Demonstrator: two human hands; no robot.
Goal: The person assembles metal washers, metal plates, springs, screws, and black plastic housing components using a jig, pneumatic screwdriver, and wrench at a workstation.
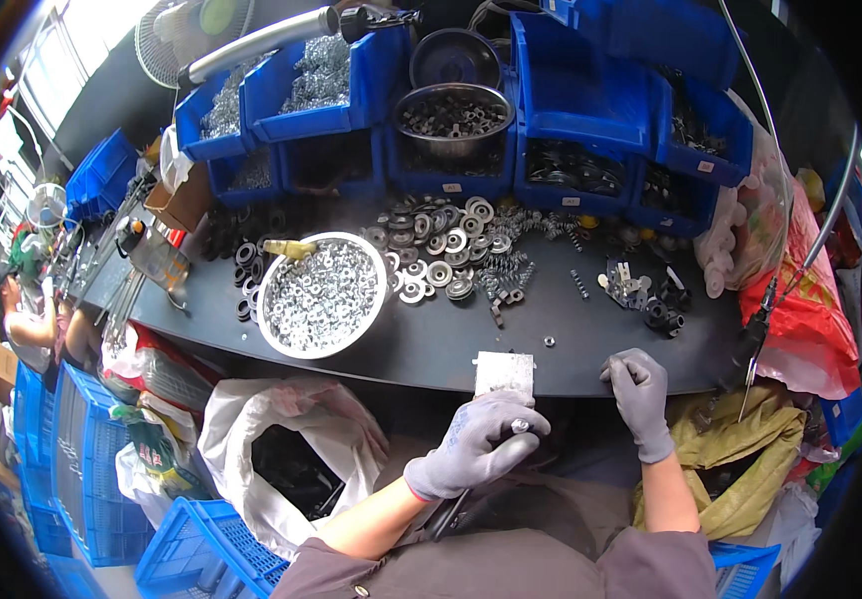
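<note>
My left hand (pixel 481 444), in a grey glove, is closed around a dark rod (pixel 448 515). The rod's shiny metal tip (pixel 521 426) pokes out by the thumb, and its lower end slants toward my lap. Just beyond that hand, a pale square block (pixel 504 371) sits at the table's front edge. To the right, my right hand (pixel 640 394), also gloved, hovers at the edge with its fingers curled together; whatever they hold, if anything, is hidden. A single small nut (pixel 550 341) lies on the dark table (pixel 411 344) between the block and my right hand.
A white bowl (pixel 273 334) of small metal rings stands left, with grooved wheels (pixel 440 273), springs (pixel 578 285) and metal brackets (pixel 627 286) heaped rightward. Blue bins (pixel 585 135) line the back. A hanging cable (pixel 755 344) drops at right; sacks (pixel 231 424) flank my lap.
</note>
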